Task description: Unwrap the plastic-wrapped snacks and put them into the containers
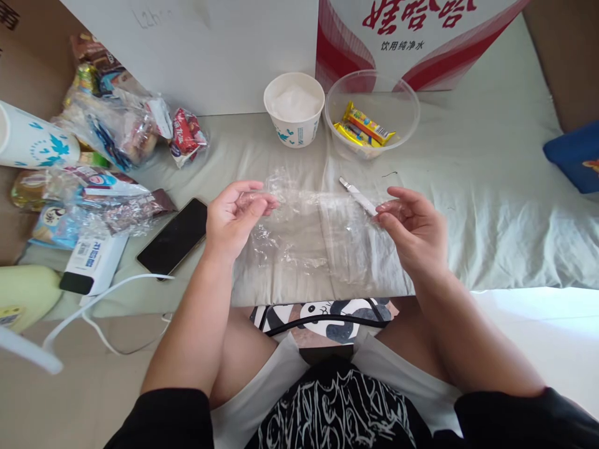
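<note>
Item: crumpled clear plastic bag [309, 231], lying across the front of the pale grey-green cloth-covered surface [491, 206] and being held at both upper corners. The left hand [233, 218] is pinching the bag's left corner between thumb and fingertips; the right hand [414, 227] is gripping the right corner the same way, the other fingers loosely curled. The bag is stretching flat between the 2 hands and appears empty; judged from this, it is being spread or opened and nothing is going into it yet.

Adjacent: 1 small white plastic clip [358, 194] is resting just beside the right fingertips. Behind: 1 white paper cup with blue print [294, 115], filled with something white, and 1 clear round plastic bowl [372, 112] holding yellow-wrapped snack bars [364, 126].

Left side: 1 black smartphone [173, 238] face up near the left wrist, 1 white charger block with white cable [93, 262], and a heap of wrapped snacks [112, 134].

Clearance: the cloth's front edge is running directly under the bag; open cloth is lying to the right, crowding is confined to the left.
</note>
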`<action>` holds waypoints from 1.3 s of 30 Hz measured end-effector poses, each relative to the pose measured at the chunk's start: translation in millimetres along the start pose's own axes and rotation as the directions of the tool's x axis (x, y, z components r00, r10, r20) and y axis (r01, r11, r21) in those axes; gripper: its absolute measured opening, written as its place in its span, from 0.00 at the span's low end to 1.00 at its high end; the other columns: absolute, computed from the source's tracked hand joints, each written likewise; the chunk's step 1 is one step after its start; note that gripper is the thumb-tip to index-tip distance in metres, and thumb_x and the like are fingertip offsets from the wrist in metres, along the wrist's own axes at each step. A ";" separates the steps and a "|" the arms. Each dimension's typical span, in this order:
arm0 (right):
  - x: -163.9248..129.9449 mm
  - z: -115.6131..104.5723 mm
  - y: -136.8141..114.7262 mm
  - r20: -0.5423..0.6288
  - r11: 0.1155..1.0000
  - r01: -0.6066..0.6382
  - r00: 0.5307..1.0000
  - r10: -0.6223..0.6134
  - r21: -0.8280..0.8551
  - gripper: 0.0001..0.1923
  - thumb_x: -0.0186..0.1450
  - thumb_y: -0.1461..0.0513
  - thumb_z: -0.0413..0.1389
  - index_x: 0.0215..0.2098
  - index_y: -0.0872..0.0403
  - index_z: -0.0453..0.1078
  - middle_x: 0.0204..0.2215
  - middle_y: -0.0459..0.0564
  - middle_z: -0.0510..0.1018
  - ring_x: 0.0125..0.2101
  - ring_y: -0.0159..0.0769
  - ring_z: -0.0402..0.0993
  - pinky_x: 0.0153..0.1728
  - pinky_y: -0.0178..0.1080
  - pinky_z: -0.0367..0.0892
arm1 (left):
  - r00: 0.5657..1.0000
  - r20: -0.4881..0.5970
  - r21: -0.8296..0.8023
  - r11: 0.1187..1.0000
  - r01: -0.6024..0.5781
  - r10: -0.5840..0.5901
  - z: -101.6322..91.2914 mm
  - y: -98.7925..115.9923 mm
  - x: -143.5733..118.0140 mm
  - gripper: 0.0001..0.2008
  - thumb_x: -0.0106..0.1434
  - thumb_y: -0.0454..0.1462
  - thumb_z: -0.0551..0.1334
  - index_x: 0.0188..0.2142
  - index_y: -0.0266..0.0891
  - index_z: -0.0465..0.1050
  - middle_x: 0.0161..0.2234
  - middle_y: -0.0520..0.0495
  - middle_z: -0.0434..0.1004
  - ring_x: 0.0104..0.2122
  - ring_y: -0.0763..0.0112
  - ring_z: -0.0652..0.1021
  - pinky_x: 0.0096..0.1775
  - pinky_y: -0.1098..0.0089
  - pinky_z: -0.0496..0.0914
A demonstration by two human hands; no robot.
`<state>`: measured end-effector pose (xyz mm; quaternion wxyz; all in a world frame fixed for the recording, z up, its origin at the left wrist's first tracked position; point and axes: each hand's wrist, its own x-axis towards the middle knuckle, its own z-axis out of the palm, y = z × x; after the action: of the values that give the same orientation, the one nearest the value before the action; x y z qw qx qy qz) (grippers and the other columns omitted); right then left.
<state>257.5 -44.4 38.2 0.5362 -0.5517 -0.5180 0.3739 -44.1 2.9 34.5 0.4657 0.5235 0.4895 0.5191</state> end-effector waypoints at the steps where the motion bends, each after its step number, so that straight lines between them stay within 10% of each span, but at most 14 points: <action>1: 1.8 -1.6 1.5 -0.021 1.000 0.014 1.000 -0.015 -0.016 0.19 0.63 0.61 0.66 0.52 0.47 0.74 0.34 0.44 0.83 0.35 0.35 0.83 0.39 0.41 0.80 | 0.999 0.039 0.029 1.000 -0.011 0.010 -2.0 0.2 -0.1 0.23 0.54 0.46 0.77 0.47 0.41 0.77 0.37 0.47 0.88 0.36 0.63 0.87 0.39 0.66 0.82; 10: 8.4 -14.6 7.6 -0.175 0.970 0.026 0.982 -0.070 -0.241 0.07 0.66 0.58 0.64 0.42 0.48 0.78 0.23 0.41 0.78 0.26 0.34 0.81 0.33 0.41 0.76 | 0.995 -0.035 0.235 0.968 -0.088 0.099 -8.8 -3.6 0.2 0.14 0.57 0.41 0.75 0.42 0.40 0.82 0.30 0.49 0.86 0.27 0.69 0.85 0.31 0.70 0.79; 22: 14.8 -24.6 6.8 -0.088 0.961 -0.001 0.996 0.026 0.276 0.17 0.65 0.43 0.65 0.44 0.41 0.73 0.19 0.38 0.69 0.19 0.31 0.70 0.23 0.37 0.68 | 0.994 -0.106 -0.146 0.988 -0.056 0.041 -10.0 8.3 2.7 0.22 0.51 0.55 0.79 0.38 0.47 0.81 0.23 0.56 0.82 0.21 0.72 0.81 0.25 0.73 0.75; 32: 18.1 -22.1 9.2 -0.175 0.985 0.125 0.979 -0.103 0.121 0.21 0.61 0.41 0.66 0.44 0.41 0.70 0.32 0.45 0.76 0.51 0.47 0.81 0.62 0.58 0.70 | 0.984 -0.146 -0.129 0.984 -0.120 0.101 -4.6 7.7 2.6 0.20 0.55 0.54 0.77 0.43 0.53 0.79 0.29 0.56 0.82 0.40 0.64 0.85 0.45 0.61 0.81; 39: 12.7 -16.8 5.9 -0.092 0.973 0.114 0.991 -0.097 0.201 0.19 0.65 0.51 0.65 0.52 0.36 0.68 0.49 0.45 0.76 0.39 0.38 0.78 0.39 0.47 0.78 | 0.998 -0.061 -0.244 0.970 0.007 -0.023 -2.8 8.6 -0.1 0.27 0.52 0.48 0.80 0.50 0.54 0.76 0.35 0.56 0.87 0.34 0.67 0.87 0.31 0.71 0.80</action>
<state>277.1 -34.8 36.7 0.6302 -0.4796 -0.4827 0.3738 -46.7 2.0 43.1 0.5146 0.4421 0.4406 0.5879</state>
